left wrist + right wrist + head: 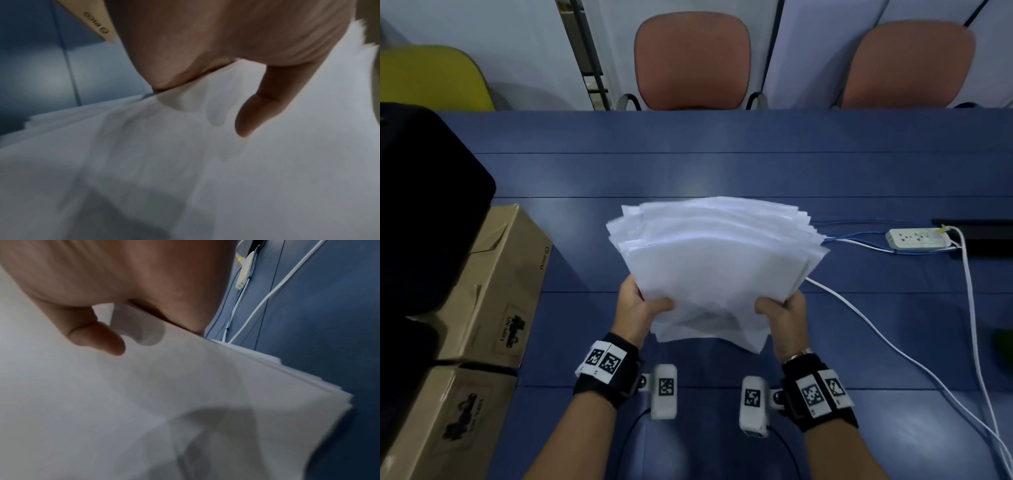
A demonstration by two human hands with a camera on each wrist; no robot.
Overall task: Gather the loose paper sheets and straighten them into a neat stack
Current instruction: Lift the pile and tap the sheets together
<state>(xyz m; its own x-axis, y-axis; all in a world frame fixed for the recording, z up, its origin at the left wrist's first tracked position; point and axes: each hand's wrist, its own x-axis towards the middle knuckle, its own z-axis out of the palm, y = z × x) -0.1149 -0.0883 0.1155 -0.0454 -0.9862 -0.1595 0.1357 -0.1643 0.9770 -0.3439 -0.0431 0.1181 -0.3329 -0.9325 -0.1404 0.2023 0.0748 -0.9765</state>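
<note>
A thick bundle of white paper sheets point(717, 260) is held above the blue table point(756, 164), its far edges fanned and uneven. My left hand point(643, 308) grips the bundle's near left side, thumb on top. My right hand point(784, 308) grips the near right side the same way. In the left wrist view the left hand point(226, 65) has its thumb pressed on the paper sheets point(226, 178). The right wrist view shows my right hand point(107, 308) with its thumb on the paper sheets point(144, 402), whose staggered edges show at the right.
Two cardboard boxes point(496, 284) and a black object point(424, 205) sit at the table's left. A white power strip point(917, 238) with white and blue cables point(893, 346) lies at the right. Chairs point(691, 61) stand beyond the far edge.
</note>
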